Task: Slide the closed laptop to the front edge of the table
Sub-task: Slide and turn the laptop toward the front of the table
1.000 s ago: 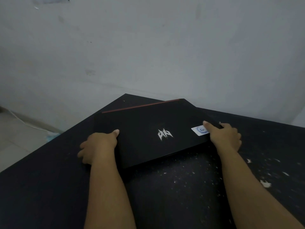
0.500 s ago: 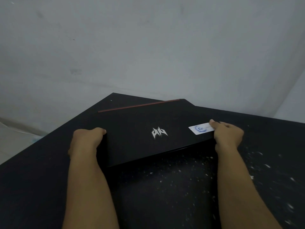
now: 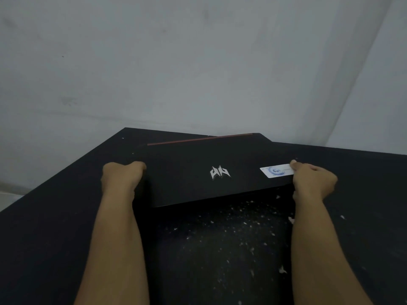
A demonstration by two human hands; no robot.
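One closed laptop (image 3: 204,170) lay on table (image 3: 55,216), near its far corner. My two hands gripped it: left hand (image 3: 122,176) curled on left edge, right hand (image 3: 312,180) on right edge beside one white sticker (image 3: 276,170).

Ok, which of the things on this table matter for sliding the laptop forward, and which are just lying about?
Part of the job:
closed laptop
left hand, gripping its left side
right hand, gripping its right side
table

Just lying about:
white specks scattered on the table
white sticker on the lid
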